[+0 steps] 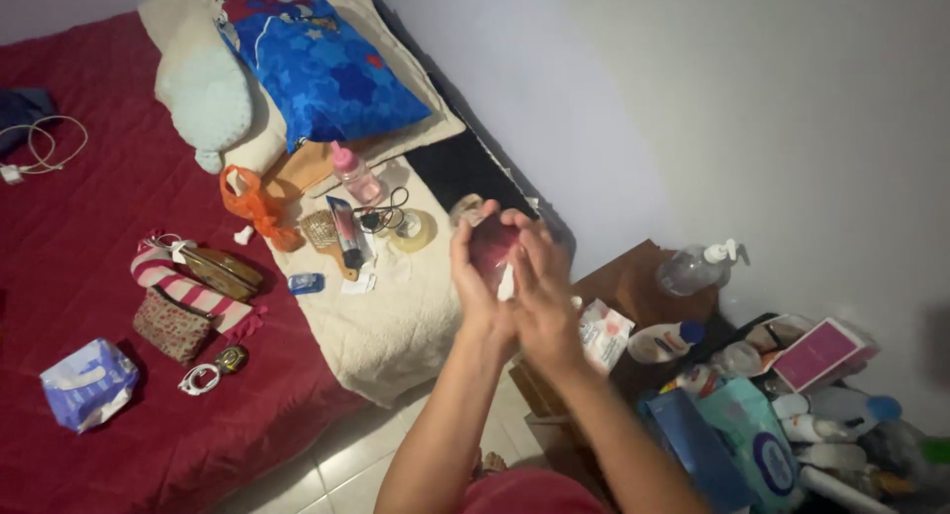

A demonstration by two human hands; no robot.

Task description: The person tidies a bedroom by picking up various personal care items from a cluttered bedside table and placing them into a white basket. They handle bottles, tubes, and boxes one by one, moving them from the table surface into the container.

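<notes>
My two hands are raised together in front of me, above the edge of the bed. Between the palms is a small dark red rounded object (492, 247) with a pale cap showing at its top left. My left hand (473, 277) cups it from the left with fingers up. My right hand (539, 281) presses against it from the right, fingers spread over it. A small white bit shows between the hands near the palms. What the red object is I cannot tell.
A bed with a red cover (69, 247) and a cream towel (396, 316) holds a pink baby bottle (355, 175), tape roll (411, 229), orange bag (255, 205), striped sock, pouches and a blue pillow (317, 64). On the right, a brown stand (633, 286) is crowded with bottles and boxes.
</notes>
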